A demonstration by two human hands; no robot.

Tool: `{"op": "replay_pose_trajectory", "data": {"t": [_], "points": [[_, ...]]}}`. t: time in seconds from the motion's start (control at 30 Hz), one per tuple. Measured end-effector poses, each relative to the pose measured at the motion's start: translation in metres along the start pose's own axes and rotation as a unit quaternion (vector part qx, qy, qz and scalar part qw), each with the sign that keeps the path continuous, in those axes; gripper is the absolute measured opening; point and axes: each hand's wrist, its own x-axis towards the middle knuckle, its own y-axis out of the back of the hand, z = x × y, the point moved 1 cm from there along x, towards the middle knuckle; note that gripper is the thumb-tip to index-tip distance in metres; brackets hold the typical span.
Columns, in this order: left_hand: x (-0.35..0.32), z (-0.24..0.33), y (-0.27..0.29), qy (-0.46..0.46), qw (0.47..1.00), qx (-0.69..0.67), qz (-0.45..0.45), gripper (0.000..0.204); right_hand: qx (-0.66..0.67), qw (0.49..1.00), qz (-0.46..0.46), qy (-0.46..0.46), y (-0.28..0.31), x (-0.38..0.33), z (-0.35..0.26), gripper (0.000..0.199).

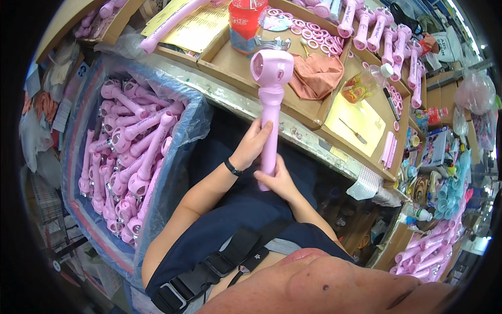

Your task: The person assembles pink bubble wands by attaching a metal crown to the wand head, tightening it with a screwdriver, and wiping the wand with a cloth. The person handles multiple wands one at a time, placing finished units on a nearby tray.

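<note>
Both my hands hold one pink plastic toy wand [270,112] upright in front of me. Its rounded head, with a circular window, is at the top, and a silvery crown-like piece [272,44] shows right at that head. My left hand [253,144] is closed round the middle of the handle, thumb along its front. Lower down, my right hand [278,180] grips the bottom end, its fingers partly hidden behind the wand. Beyond the wand's head, a crumpled orange-brown cloth [316,76] lies in a cardboard tray [219,61] on the bench.
To my left stands a blue plastic-lined bin [196,112] full of similar wands. The bench holds a red cup [244,23], pink rings [314,34], a clear bottle [363,83], a screwdriver [354,132] and a row of wands [379,29]. More wands [429,251] lie in a box at lower right.
</note>
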Motion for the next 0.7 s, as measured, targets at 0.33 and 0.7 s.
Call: {"op": "replay_pose_trajectory", "data": {"t": [0.33, 0.7], "points": [[0.007, 0.079, 0.010, -0.169, 0.972, -0.158, -0.041, 0.060, -0.303, 0.918, -0.173, 0.189, 0.020, 0.004, -0.053, 0.042], [-0.016, 0.087, 0.028, -0.027, 0.994, -0.012, -0.101, 0.058, -0.622, 0.666, 0.193, 0.365, 0.076, 0.129, -0.165, 0.024]]}}
